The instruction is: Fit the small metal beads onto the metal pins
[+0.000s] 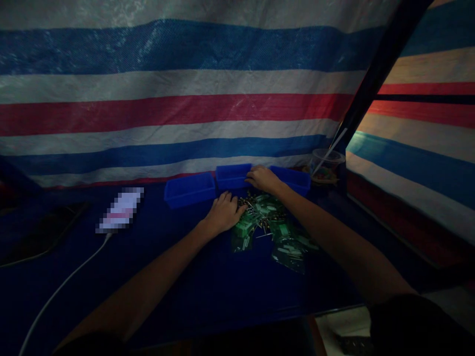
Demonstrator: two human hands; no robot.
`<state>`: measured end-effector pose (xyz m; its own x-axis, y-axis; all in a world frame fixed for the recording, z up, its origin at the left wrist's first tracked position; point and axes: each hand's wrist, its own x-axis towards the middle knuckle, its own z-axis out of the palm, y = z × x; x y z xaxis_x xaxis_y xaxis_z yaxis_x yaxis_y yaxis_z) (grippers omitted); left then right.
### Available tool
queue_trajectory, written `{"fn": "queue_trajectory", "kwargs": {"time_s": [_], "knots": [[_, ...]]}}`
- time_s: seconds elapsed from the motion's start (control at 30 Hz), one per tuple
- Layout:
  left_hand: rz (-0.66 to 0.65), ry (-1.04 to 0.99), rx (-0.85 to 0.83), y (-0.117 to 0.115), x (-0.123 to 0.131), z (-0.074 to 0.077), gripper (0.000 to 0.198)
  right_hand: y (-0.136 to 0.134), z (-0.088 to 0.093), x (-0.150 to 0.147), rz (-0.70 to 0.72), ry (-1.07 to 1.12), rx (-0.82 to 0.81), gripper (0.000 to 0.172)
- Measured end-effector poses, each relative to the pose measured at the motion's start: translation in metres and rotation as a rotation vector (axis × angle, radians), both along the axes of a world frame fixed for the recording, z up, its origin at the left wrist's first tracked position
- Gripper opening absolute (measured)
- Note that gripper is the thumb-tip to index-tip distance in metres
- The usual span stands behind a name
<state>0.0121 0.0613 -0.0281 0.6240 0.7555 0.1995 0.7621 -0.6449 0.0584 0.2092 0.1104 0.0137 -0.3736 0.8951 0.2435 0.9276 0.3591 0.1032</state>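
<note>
My left hand (223, 213) lies palm down with fingers stretched out, at the left edge of a pile of small metal screw-like pieces (264, 222) on the dark blue tabletop. Clear bags with green printing (243, 232) and small pale pieces inside lie among and in front of the metal pieces. My right hand (262, 178) is at the right end of the middle blue bin (232, 178), its fingers bent together over the rim. What its fingertips hold, if anything, is hidden in the dim light. Blue bins stand to the left (190, 190) and right (297, 180) of the middle one.
A lit phone (120, 210) lies at left, with a white cable (70, 279) running to the front edge. Farther left is a dark flat object (40, 232). A clear plastic cup (326, 160) with a straw stands back right. Striped tarpaulin (178, 109) walls the back.
</note>
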Motion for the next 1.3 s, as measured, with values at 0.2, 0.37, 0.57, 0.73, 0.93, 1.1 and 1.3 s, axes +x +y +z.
{"fn": "queue_trajectory", "kwargs": {"time_s": [0.2, 0.37, 0.57, 0.73, 0.93, 1.1, 1.3], "knots": [[-0.111, -0.209, 0.228, -0.013, -0.025, 0.026, 0.045, -0.018, 0.002, 0.019, 0.022, 0.158, 0.063, 0.042], [0.16, -0.225, 0.366, 0.002, -0.064, 0.022, 0.047, -0.032, -0.01, 0.044, -0.102, 0.202, 0.052, 0.041], [0.229, -0.131, 0.257, 0.03, -0.079, 0.006, 0.042, -0.043, -0.019, 0.037, 0.013, 0.267, 0.104, 0.032], [0.245, -0.134, 0.215, 0.025, -0.07, 0.012, 0.047, -0.052, -0.024, 0.035, -0.015, 0.314, 0.154, 0.045], [0.307, -0.11, 0.239, 0.024, -0.049, 0.012, 0.056, -0.038, -0.011, 0.027, -0.198, 0.201, -0.027, 0.062], [0.297, -0.112, 0.218, 0.032, -0.044, 0.014, 0.053, -0.02, -0.004, 0.012, -0.251, 0.21, -0.101, 0.067], [0.176, -0.127, 0.18, 0.036, -0.047, 0.014, 0.05, -0.028, -0.013, 0.003, -0.293, 0.233, -0.053, 0.062]]}}
